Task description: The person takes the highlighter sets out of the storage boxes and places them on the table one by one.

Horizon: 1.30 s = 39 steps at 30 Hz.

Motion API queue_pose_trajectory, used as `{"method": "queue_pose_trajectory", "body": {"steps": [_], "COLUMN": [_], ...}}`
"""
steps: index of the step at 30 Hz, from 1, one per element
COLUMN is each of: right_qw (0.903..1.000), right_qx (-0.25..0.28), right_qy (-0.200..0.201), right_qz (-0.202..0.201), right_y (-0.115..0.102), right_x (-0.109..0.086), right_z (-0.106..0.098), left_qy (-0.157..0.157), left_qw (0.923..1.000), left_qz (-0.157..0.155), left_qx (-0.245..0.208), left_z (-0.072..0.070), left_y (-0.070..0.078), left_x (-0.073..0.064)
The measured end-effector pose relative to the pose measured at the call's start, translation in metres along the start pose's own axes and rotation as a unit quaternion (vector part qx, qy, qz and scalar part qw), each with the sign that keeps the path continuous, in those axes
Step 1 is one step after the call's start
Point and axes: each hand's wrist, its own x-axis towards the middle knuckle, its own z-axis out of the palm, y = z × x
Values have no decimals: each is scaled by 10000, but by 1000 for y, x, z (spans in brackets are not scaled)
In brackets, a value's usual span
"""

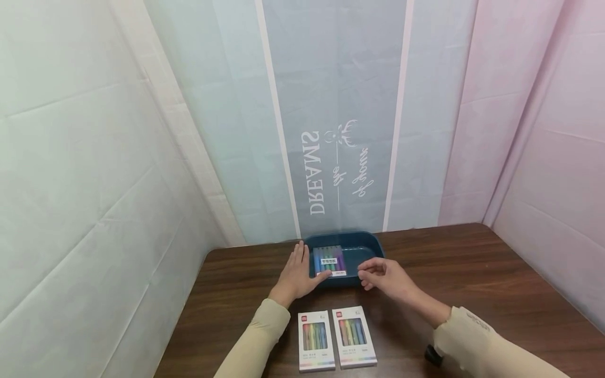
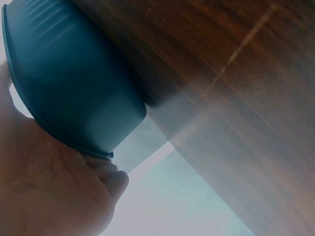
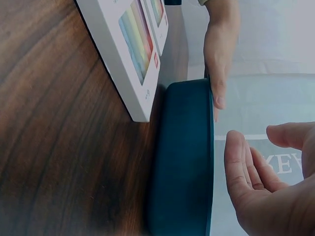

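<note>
Bin (image 3: pixel 182 157) holds one pen pack (image 1: pixel 331 254); white boxes (image 1: pixel 316 359) nearer. Left hand (image 1: pixel 296 274), straight-fingered, touches its rim, thumb contact unclear: best to steady lightly. Right hand (image 1: pixel 392 279) empty, fingers loose, ideally clear of it.

from above, the head camera is facing forward over the table (image 1: pixel 236 294); both wrist cameras, close in, are sharing the tub (image 3: pixel 184 157).
</note>
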Motion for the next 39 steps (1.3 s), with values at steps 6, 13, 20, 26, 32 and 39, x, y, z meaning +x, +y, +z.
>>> {"method": "queue_pose_trajectory", "body": {"steps": [6,13,20,26,32,39], "right_qw": [9999,9993,9988,9982,9978,9975], "right_qx": [46,-124,-219,-330,-415,-495], "right_qy": [129,359,393,379,379,453], "right_qz": [10,3,-212,-340,-355,-226], "right_y": [0,2,8,10,11,12], "right_x": [8,17,26,30,36,41], "right_z": [0,2,3,3,3,3], "left_qy": [-13,37,23,20,-6,-18], "left_qw": [10000,10000,10000,10000,10000,10000], "left_qz": [-15,-9,28,42,31,31], "left_qx": [-1,-25,-14,37,35,58], "left_z": [0,1,1,1,0,0], "left_y": [1,1,1,1,1,2], "left_x": [-1,-1,-2,-2,-2,-3]}}
